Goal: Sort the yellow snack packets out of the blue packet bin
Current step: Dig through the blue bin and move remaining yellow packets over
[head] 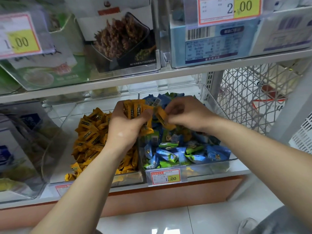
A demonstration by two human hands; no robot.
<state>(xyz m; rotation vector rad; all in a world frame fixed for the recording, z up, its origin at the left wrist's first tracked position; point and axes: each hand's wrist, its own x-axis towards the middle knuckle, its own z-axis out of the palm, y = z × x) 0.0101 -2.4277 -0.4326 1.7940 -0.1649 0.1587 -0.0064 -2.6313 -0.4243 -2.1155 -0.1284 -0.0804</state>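
Sorting partway: left hand (128, 122) grip clutches several yellow packets (135, 108), right hand (187, 114) grip pinches another, blue packet bin (216, 166) at six o'clock.

Both bins open on top, free reach in from the front. The shelf (152, 78) overhangs the back of the blue bin (211, 168), tight headroom there. A clear divider (139, 159) splits it from the yellow bin (67, 119); the way across is over its rim. A wire rack (244, 98) sits just beside the right wall.
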